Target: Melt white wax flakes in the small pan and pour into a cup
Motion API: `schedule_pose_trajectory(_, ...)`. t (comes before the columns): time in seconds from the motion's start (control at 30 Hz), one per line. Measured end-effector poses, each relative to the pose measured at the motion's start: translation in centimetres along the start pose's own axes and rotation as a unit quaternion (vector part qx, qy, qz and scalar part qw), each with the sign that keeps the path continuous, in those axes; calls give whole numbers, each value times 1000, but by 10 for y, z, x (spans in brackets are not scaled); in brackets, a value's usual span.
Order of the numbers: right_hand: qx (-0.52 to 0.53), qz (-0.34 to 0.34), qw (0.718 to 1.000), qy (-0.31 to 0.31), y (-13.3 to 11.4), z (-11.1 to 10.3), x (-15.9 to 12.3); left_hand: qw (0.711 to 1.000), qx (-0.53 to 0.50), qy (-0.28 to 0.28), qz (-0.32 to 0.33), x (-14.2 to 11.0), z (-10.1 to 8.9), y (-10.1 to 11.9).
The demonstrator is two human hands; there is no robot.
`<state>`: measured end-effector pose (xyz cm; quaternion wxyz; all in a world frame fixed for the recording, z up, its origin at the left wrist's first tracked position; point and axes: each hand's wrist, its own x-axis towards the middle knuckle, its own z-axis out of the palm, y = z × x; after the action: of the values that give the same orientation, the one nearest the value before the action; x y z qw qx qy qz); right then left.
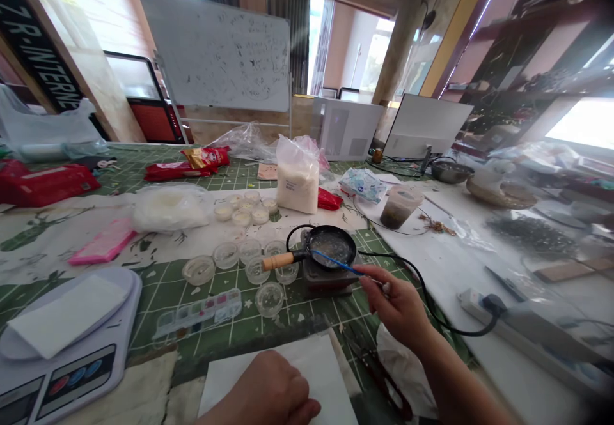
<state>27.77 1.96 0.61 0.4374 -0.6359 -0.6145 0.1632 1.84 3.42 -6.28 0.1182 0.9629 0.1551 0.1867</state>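
My right hand [391, 300] is closed around a thin blue stirring stick [338, 261], whose far end reaches into a small black frying pan [330, 236]. The pan has a wooden handle [278, 261] pointing left and sits on a small dark hot plate [329, 281]. Inside it is a shallow layer that looks clear, with pale bits. My left hand [271, 390] rests as a fist on a sheet of white paper [326, 374] at the front; nothing shows in its fingers. Several clear round cups [269, 299] stand left of the hot plate.
A kitchen scale [122, 355] lies at front left, near a pill-box-like case [201, 313]. Scissors [384, 374] and crumpled tissue [407, 367] are by my right forearm. A black cable [432, 310] runs to a power strip [480, 307]. Behind stands a bag of white granules [297, 182].
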Motion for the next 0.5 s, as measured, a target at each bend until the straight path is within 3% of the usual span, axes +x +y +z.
schedule_pose_trajectory(0.17, -43, 35, 992, 111, 0, -1, 2, 1000, 2, -1, 9, -1, 1, 0)
schedule_pose_trajectory(0.33, 43, 22, 999, 15, -4, 2, 0, 1000, 4, -7, -2, -2, 1, 0)
schedule_pose_trajectory(0.5, 38, 83, 988, 122, -2, -4, 3, 1000, 0, -8, 7, -1, 2, -1)
